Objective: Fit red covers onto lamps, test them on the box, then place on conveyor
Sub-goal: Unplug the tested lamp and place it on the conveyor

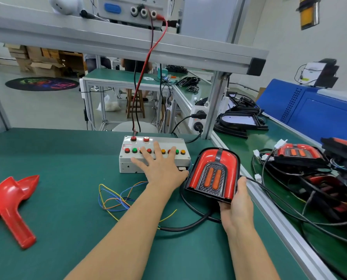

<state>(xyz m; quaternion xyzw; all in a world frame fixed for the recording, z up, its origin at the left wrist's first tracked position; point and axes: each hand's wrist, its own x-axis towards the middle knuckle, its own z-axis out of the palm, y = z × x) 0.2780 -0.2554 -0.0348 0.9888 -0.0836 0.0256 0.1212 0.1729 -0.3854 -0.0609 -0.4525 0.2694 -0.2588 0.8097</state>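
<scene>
Pressing my left hand with fingers spread flat on the test box, I hold the covered lamp tilted in my right hand

We see a red lamp with a black rim, two orange bars and a grey textured centre panel. The test box is pale grey with red, green and orange buttons. The table mat is dark green; the loose covers are red, possibly translucent.
</scene>
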